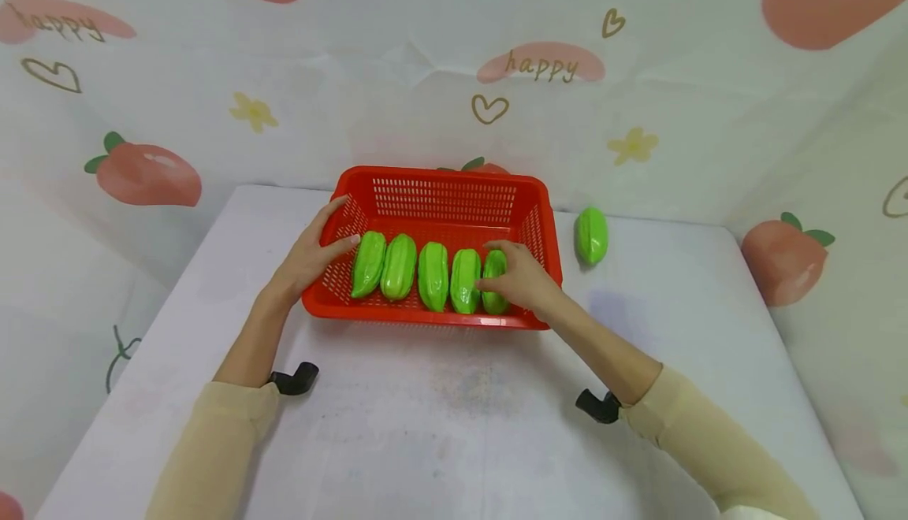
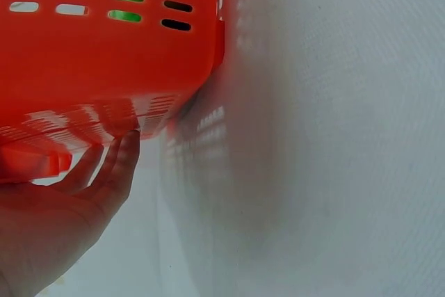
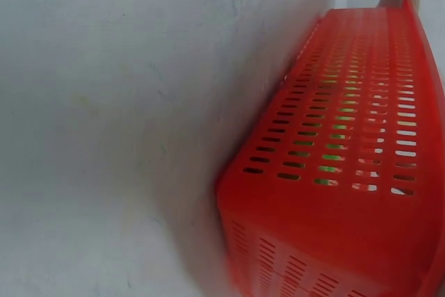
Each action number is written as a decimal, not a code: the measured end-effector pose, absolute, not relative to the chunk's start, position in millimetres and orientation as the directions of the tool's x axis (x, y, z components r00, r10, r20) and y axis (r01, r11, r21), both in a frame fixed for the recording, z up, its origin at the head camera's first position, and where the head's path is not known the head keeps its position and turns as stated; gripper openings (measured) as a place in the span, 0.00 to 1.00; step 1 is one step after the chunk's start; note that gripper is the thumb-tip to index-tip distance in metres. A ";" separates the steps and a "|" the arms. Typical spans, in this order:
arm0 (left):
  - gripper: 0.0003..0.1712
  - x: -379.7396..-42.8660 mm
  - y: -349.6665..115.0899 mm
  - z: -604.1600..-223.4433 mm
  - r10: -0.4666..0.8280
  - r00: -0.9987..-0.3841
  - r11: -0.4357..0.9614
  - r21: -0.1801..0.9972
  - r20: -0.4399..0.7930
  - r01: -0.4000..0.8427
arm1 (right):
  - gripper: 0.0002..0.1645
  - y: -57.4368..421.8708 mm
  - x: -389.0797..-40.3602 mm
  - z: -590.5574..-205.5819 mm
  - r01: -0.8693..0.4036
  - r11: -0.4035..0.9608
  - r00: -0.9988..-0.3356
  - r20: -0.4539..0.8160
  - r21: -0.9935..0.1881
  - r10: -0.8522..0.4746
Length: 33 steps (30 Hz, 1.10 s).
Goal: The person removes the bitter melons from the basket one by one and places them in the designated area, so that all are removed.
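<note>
A red plastic basket (image 1: 443,176) with slotted walls stands on the table. Inside it, several green star fruits (image 1: 433,276) lie side by side in a row along the near wall. My left hand (image 1: 305,261) holds the basket's left rim, thumb over the inside and fingers along the outer wall; in the left wrist view those fingers (image 2: 115,168) touch the basket's outside. At the row's right end, my right hand (image 1: 523,277) has its thumb and fingers around the rightmost star fruit (image 1: 494,299), partly covering it. The right wrist view shows the basket (image 3: 313,220) but not the right hand.
One more star fruit (image 1: 592,236) lies on the white table (image 1: 440,425), right of the basket. A printed cloth (image 1: 397,39) hangs behind the table and at its sides. Black wrist mounts (image 1: 296,379) stick out from both forearms.
</note>
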<state>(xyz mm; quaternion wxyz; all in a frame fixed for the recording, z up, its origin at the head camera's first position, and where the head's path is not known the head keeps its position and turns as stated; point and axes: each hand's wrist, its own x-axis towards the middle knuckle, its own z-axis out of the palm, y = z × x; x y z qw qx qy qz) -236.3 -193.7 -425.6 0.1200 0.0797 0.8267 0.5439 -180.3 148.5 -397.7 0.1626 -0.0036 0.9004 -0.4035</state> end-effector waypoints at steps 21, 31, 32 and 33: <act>0.42 -235.6 -194.8 -425.8 0.255 -0.960 0.394 0.919 -0.116 -0.006 | 0.46 141.7 -188.3 -397.2 0.276 0.658 -0.868 -0.476 -0.701 -0.144; 0.42 -234.8 -193.0 -423.6 0.259 -0.959 0.393 0.920 -0.118 -0.007 | 0.47 143.2 -186.7 -398.1 0.289 0.648 -0.870 -0.476 -0.705 -0.130; 0.42 -234.8 -192.9 -423.6 0.260 -0.958 0.392 0.920 -0.120 -0.008 | 0.47 143.2 -186.4 -398.1 0.290 0.645 -0.871 -0.475 -0.707 -0.128; 0.42 -234.9 -192.8 -423.7 0.260 -0.958 0.392 0.920 -0.121 -0.009 | 0.48 143.1 -185.7 -397.8 0.292 0.641 -0.872 -0.474 -0.710 -0.127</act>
